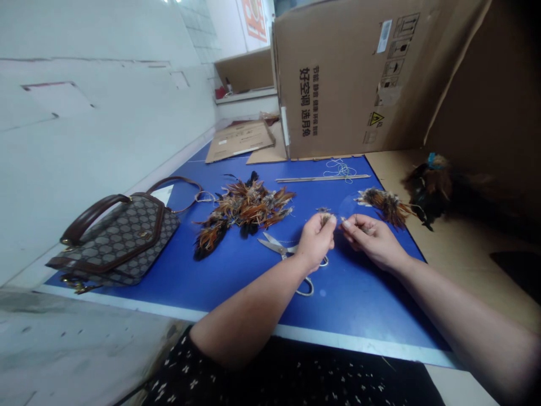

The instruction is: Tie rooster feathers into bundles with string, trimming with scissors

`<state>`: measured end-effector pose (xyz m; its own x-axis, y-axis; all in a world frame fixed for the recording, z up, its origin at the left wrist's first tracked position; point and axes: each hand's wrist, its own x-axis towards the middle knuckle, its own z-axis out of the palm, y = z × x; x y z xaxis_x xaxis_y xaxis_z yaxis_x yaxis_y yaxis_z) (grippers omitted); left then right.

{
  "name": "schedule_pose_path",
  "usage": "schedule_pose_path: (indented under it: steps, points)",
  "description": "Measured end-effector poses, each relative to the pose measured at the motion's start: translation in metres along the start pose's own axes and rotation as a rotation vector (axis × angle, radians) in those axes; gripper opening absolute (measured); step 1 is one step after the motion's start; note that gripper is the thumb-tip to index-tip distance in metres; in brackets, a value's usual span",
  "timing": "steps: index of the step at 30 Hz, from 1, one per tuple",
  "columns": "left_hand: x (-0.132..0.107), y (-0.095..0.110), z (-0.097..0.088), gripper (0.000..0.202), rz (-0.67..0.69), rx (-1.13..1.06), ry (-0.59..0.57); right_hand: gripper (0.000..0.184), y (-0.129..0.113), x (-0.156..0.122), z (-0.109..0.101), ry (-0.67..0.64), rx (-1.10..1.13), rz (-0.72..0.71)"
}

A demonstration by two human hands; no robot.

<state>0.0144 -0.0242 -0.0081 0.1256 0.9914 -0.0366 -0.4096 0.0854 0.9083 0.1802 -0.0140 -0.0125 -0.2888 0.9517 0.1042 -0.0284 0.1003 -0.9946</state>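
Note:
My left hand [316, 241] is closed in a pinch, with a small greyish-brown feather tuft showing at the fingertips. Close beside it, my right hand [376, 241] is also pinched shut, and a bit of brownish feather shows among its fingers. A narrow gap separates the two hands. Scissors [279, 248] lie spread on the blue table, partly hidden behind my left hand and wrist. To the left is a loose pile of brown, orange and black feathers [249, 206]. Beyond my right hand lies a smaller row of feathers [385, 204].
A patterned handbag [122, 242] stands on the left of the blue table [236, 276]. Thin sticks [323, 179] and tangled string [341, 168] lie toward the back. A large cardboard box [338, 84] rises behind. At right, a dark feather bundle [431, 186] rests on cardboard.

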Motion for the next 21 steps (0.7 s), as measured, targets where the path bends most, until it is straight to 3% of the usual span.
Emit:
schedule_pose_path:
  steps: [8, 15, 21]
  points:
    - [-0.0005, 0.0016, -0.0008, 0.05, -0.028, -0.03, -0.078, 0.043, -0.001, -0.0026, 0.0018, -0.041, 0.043, 0.04]
    - [0.0016, 0.0031, -0.0006, 0.049, 0.002, -0.071, 0.022, 0.039, -0.0005, -0.0028, -0.001, -0.097, 0.138, 0.084]
    - [0.0027, 0.0057, -0.0005, 0.051, 0.018, -0.125, 0.071, 0.037, -0.0022, -0.0025, 0.0004, -0.022, 0.118, 0.038]
